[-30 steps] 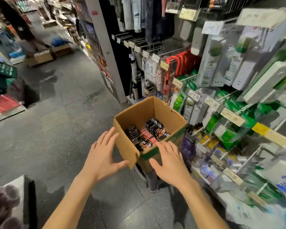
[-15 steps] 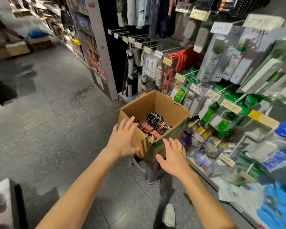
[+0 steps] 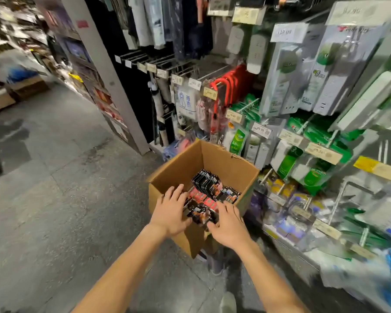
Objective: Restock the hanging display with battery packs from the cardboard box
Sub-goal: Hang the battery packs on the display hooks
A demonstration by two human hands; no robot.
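Head view: most writing is blurred. One white price tag [image 3: 261, 129] on the hanging display [image 3: 314, 136] seems to read 95.90, a higher tag [image 3: 283, 32] perhaps 119.00, and a green packet [image 3: 239, 141] shows "1.8"; no brand name can be made out.

The cardboard box [image 3: 226, 163] stands open just beside the display's lower hooks, above the grey floor [image 3: 66, 177]. Inside it the battery packs [image 3: 209, 185] lie in a loose heap of glossy black cards with red and orange print, some standing on edge.

The left grip [image 3: 171, 213] reaches over the near wall, fingers nearly straight and apart, resting on the heap, its thumb against the front pack [image 3: 199, 213]. The right grip [image 3: 229, 224] comes in from the other side and is clamped on that same pack, thumb below, fingers curled over it. That pack sits between the two grips at the box's near corner, raised slightly above the rim.
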